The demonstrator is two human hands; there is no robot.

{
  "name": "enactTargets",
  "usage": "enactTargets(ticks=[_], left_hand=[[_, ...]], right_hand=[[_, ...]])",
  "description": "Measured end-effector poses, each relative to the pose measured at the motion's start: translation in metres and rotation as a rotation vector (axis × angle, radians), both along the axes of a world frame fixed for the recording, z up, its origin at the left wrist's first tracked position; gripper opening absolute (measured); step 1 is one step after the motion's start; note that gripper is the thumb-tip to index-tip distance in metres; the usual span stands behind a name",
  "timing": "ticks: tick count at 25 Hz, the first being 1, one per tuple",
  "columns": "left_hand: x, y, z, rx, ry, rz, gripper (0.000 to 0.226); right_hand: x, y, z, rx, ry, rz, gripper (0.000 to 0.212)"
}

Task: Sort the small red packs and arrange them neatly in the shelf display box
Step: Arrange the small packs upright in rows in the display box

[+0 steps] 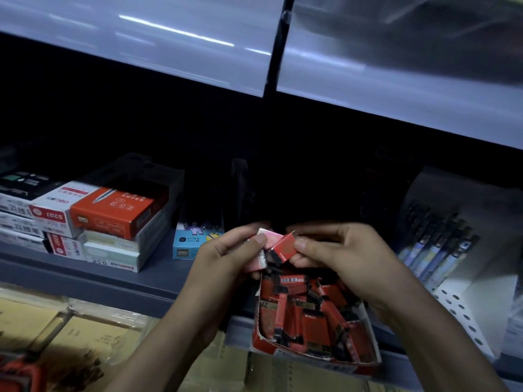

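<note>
around: stacked boxes (107, 213) left, pens (435, 250) right | my left hand (226, 258) grips a bunch of packs (264, 244) | right hand (336, 250) pinches one red pack (283, 247), long axis tilted up-right | display box (308, 355) below, jumbled

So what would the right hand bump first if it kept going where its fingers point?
Probably the packs in the left hand; the right hand, pinching a red pack, points straight there.

Left hand (226, 251), right hand (336, 250): side-by-side pinch grips
</note>
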State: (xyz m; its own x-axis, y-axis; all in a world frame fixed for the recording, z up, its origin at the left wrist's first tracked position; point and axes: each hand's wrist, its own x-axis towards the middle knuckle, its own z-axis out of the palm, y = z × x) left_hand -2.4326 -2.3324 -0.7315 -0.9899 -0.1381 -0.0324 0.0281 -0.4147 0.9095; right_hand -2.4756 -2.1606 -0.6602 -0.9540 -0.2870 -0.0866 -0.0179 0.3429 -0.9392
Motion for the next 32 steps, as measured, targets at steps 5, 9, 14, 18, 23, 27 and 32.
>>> enactTargets(ticks=[5, 9, 14, 18, 23, 27, 32], left_hand=[[-0.003, -0.003, -0.003, 0.057, -0.012, 0.075, 0.019], [-0.002, -0.001, -0.004, 0.027, -0.009, 0.089, 0.019], [-0.002, 0.0, -0.003, 0.02, -0.012, 0.108, 0.02], [-0.002, 0.0, -0.003, 0.011, -0.009, 0.109, 0.018], [-0.002, 0.002, -0.002, 0.003, 0.0, 0.109, 0.017], [-0.002, 0.001, -0.003, -0.009, 0.001, 0.111, 0.017], [-0.003, 0.001, -0.005, -0.005, 0.008, 0.108, 0.018]], right_hand=[[-0.002, 0.009, 0.007, 0.023, -0.021, -0.02, 0.018], [-0.003, 0.01, 0.005, 0.044, 0.011, -0.067, 0.01], [-0.006, 0.011, -0.003, 0.205, 0.089, -0.062, 0.011], [-0.007, 0.008, -0.007, 0.287, 0.133, -0.102, 0.008], [-0.001, 0.004, -0.009, 0.501, 0.297, -0.163, 0.024], [0.002, 0.006, -0.007, 0.489, 0.314, -0.093, 0.02], [0.001, 0.01, -0.011, 0.554, 0.371, 0.011, 0.007]])
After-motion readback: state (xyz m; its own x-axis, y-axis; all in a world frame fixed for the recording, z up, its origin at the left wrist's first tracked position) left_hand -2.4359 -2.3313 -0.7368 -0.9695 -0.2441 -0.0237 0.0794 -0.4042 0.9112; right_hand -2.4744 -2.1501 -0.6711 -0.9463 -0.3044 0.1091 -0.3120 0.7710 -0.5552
